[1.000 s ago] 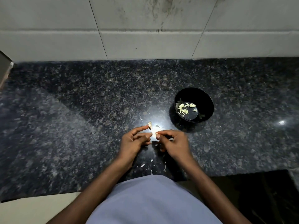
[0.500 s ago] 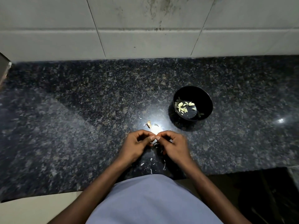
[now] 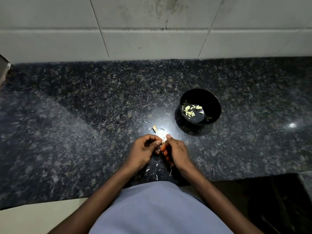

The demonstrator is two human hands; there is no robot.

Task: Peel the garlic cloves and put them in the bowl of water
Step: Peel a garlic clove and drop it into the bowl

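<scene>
Two hands are seen close together over the dark counter [image 3: 84, 125], with a pale clove [image 3: 163, 140] pinched between their fingertips. The left hand [image 3: 143, 152] is curled round the clove from one side, its thumb and forefinger on it; the right hand [image 3: 175, 152] is curled against it from the other, thumb tip uppermost. Little of the clove is shown: most is covered by the fingers, and the rest is washed out by a bright glare on the counter just behind it, so peeled and unpeeled parts cannot be told apart. A dry stem scrap [image 3: 155, 128] is lain just beyond the hands, and white skin flakes [image 3: 157, 171] are scattered beneath the wrists. The black bowl [image 3: 214, 105] is set beyond and to the right of the hands, apart from them; pale yellow-green peeled cloves [image 3: 190, 110] are gathered on the water inside it.
</scene>
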